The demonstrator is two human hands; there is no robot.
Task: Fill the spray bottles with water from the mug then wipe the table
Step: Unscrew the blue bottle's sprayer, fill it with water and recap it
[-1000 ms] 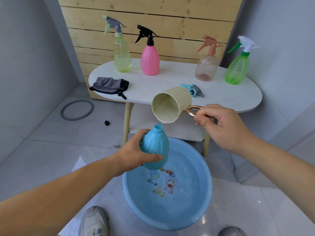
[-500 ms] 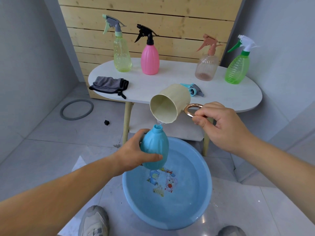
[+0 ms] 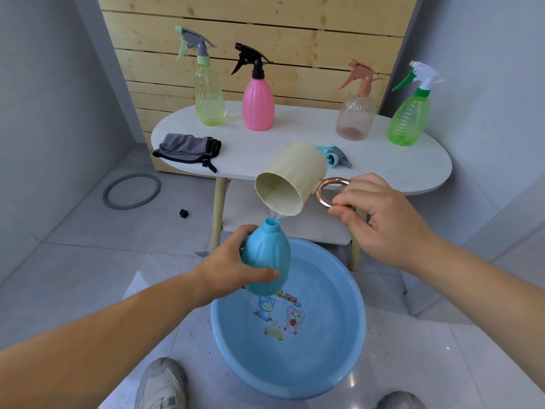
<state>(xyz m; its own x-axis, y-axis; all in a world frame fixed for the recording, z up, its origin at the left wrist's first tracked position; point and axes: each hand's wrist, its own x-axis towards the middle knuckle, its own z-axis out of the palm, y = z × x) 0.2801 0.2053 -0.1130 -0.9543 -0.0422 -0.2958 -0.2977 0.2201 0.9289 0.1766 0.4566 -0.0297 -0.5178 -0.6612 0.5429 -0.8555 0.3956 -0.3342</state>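
The left hand (image 3: 233,268) is wrapped around the belly of a capless blue spray bottle (image 3: 267,258), thumb laid across the front, and the bottle is held roughly upright above the far rim of a blue basin (image 3: 358,305) on the floor. The right hand (image 3: 380,219) is closed on the copper ring handle (image 3: 331,191) of a cream mug (image 3: 290,180), pinched between thumb and fingers, with the mug tipped steeply so that its mouth faces down toward 7 o'clock. A thin stream of water (image 3: 275,215) is seen falling from the mug's lower lip to the bottle's open neck, which sits just below it. For the pour to go well, the lip should be kept directly over the narrow neck and the tilt raised slowly, since a faster flow would likely overshoot; any spill would be caught by the basin. The bottle is opaque, ribbed and egg-shaped, with a threaded neck, so its fill level cannot be read from outside. On the white oval table (image 3: 427,178) at 12 o'clock, a grey cloth (image 3: 187,149), a yellow-green bottle (image 3: 209,98), a pink bottle (image 3: 258,104), a loose blue trigger head (image 3: 334,156), a peach-tinted bottle (image 3: 355,116) and a green bottle (image 3: 408,119) are set out.
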